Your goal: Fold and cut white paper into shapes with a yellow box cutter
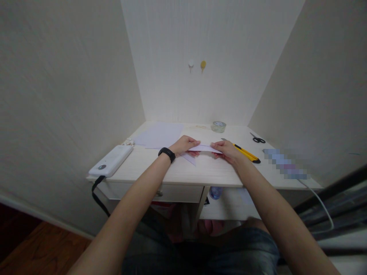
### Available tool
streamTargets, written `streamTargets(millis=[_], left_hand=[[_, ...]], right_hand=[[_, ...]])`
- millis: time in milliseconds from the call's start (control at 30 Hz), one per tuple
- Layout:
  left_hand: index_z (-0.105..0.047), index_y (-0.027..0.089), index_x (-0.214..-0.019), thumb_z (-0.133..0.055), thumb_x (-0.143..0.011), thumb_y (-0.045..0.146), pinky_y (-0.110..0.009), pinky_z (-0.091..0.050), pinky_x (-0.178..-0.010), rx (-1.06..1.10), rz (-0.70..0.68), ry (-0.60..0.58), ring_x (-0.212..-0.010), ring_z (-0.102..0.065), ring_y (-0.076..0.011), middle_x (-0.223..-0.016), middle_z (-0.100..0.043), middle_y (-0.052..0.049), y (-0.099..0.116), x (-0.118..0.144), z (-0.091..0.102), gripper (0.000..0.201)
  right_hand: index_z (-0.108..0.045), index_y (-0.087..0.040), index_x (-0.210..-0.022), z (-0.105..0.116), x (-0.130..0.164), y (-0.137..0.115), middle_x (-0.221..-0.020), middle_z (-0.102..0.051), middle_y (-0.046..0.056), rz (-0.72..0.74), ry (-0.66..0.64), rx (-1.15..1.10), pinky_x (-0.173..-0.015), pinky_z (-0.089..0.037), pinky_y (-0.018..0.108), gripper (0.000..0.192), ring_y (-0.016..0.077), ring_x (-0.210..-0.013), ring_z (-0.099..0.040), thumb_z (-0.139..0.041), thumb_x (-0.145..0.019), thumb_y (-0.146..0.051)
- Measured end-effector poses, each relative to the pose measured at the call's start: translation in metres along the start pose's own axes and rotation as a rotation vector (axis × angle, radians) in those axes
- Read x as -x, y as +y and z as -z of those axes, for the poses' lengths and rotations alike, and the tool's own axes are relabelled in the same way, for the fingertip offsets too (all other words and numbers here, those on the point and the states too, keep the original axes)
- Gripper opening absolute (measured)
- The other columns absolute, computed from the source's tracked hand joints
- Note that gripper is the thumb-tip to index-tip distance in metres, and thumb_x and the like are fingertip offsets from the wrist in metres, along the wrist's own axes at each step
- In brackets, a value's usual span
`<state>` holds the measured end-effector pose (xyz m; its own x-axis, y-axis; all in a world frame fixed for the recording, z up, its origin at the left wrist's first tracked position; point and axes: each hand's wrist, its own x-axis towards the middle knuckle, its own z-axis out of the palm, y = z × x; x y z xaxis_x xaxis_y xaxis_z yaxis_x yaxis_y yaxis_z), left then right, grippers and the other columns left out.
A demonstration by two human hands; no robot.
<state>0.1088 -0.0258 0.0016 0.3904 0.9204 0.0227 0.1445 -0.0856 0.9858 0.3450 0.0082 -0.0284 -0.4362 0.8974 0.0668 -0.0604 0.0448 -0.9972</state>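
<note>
A folded sheet of white paper (204,148) lies on the pale wooden desk (206,172), with a pointed corner hanging toward me. My left hand (185,144), a black band on its wrist, presses the paper's left end with fingers bent over it. My right hand (226,149) pinches the right end. The two hands are a short way apart with the fold between them.
Loose white sheets (160,135) lie at the back left. A white device (111,160) with a black strap sits at the left edge. A yellow utility knife (246,153), black scissors (258,139) and a tape roll (218,126) lie right and behind. Walls enclose three sides.
</note>
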Motion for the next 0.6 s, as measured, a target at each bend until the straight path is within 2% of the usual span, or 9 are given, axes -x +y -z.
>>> streamTargets(millis=[133,300,433,600], left_hand=[[-0.072,0.007,-0.088,-0.077,-0.077,0.043,-0.026,-0.058,-0.062,0.039,0.002,-0.012,-0.066,-0.071,-0.0169,-0.079,-0.074,-0.013,-0.0025,-0.0010,0.0031,0.038],[-0.074,0.008,-0.092,-0.078,-0.079,0.028,-0.024,-0.059,-0.066,0.110,0.012,0.003,-0.070,-0.071,-0.0146,-0.087,-0.074,-0.012,-0.0019,-0.0010,0.0033,0.025],[-0.075,0.008,-0.093,-0.076,-0.080,0.020,-0.023,-0.059,-0.064,0.160,0.047,0.042,-0.069,-0.071,-0.0146,-0.090,-0.074,-0.013,0.0028,0.0012,0.0011,0.018],[-0.074,0.008,-0.097,-0.074,-0.082,0.020,-0.022,-0.059,-0.065,0.226,0.045,0.064,-0.070,-0.071,-0.0134,-0.096,-0.074,-0.015,0.0049,0.0029,0.0008,0.019]], right_hand=[[-0.076,-0.012,-0.091,-0.0016,0.0030,-0.0040,-0.071,-0.071,0.005,-0.008,-0.007,-0.045,-0.043,-0.054,0.021,0.042,0.0097,-0.049,-0.058,-0.091,-0.055,-0.028],[-0.078,-0.011,-0.085,-0.0028,0.0038,-0.0053,-0.077,-0.073,0.007,-0.024,0.001,-0.075,-0.045,-0.057,0.021,0.036,0.0104,-0.052,-0.061,-0.091,-0.053,-0.023],[-0.076,-0.010,-0.079,-0.0028,0.0027,-0.0041,-0.071,-0.072,0.007,-0.013,0.006,-0.090,-0.044,-0.057,0.021,0.032,0.0112,-0.051,-0.061,-0.091,-0.056,-0.027],[-0.073,-0.009,-0.075,-0.0041,0.0030,-0.0058,-0.062,-0.069,0.008,-0.027,0.006,-0.098,-0.045,-0.058,0.023,0.035,0.0129,-0.049,-0.061,-0.089,-0.061,-0.037]])
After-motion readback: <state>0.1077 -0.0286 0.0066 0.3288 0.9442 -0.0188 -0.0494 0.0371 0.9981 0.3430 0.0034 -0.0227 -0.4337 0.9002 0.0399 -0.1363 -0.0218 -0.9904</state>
